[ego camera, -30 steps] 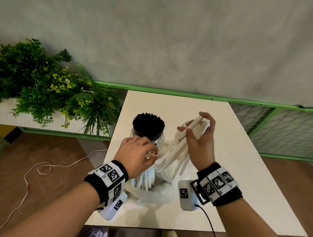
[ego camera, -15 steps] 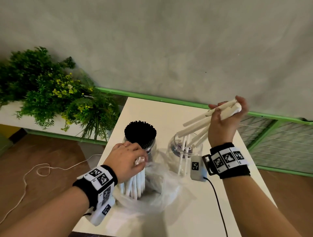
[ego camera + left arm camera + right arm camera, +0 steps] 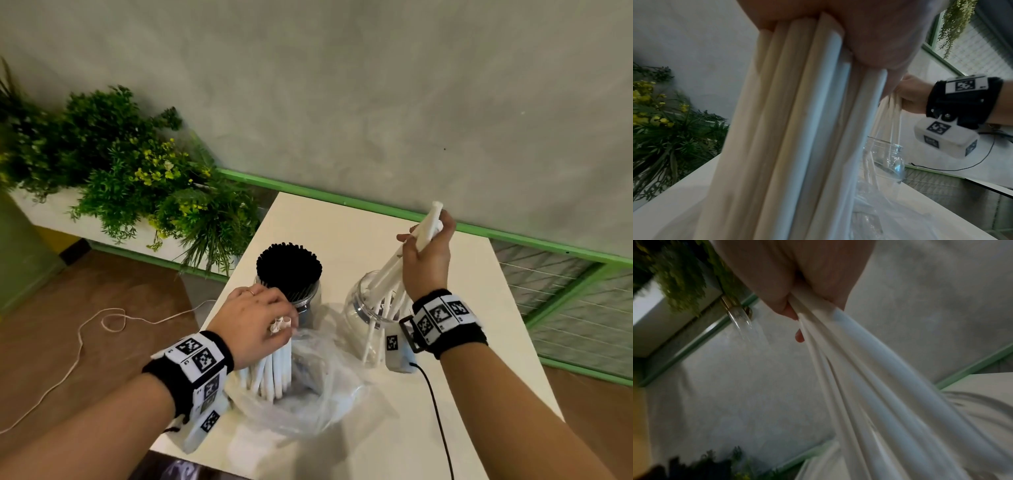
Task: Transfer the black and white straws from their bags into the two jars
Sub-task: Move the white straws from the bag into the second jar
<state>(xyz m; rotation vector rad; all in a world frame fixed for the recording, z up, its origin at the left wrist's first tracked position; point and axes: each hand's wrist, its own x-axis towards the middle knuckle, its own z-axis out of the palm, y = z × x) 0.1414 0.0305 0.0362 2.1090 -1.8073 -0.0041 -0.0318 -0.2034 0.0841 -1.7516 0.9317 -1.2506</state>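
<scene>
A glass jar (image 3: 308,301) packed with black straws (image 3: 288,263) stands at the table's middle. To its right is a second clear jar (image 3: 356,308) holding a few white straws. My right hand (image 3: 426,253) grips a bunch of white straws (image 3: 394,270) whose lower ends dip into that jar's mouth; the same bunch (image 3: 869,386) fills the right wrist view. My left hand (image 3: 257,320) grips an upright bundle of white straws (image 3: 274,373) standing in a crumpled clear plastic bag (image 3: 308,394) in front of the jars, seen close up as white straws (image 3: 797,129) in the left wrist view.
The white table (image 3: 479,342) has its left edge beside green plants (image 3: 137,178) and a white cord (image 3: 85,342) on the brown floor. A green rail (image 3: 513,236) and mesh fence run behind and to the right. A black cable (image 3: 435,404) trails from my right wrist.
My right hand has carried its bunch of white straws from beside the bag up and right, then tilted it upright so the lower ends enter the right jar. The left hand keeps its hold on the bundle.
</scene>
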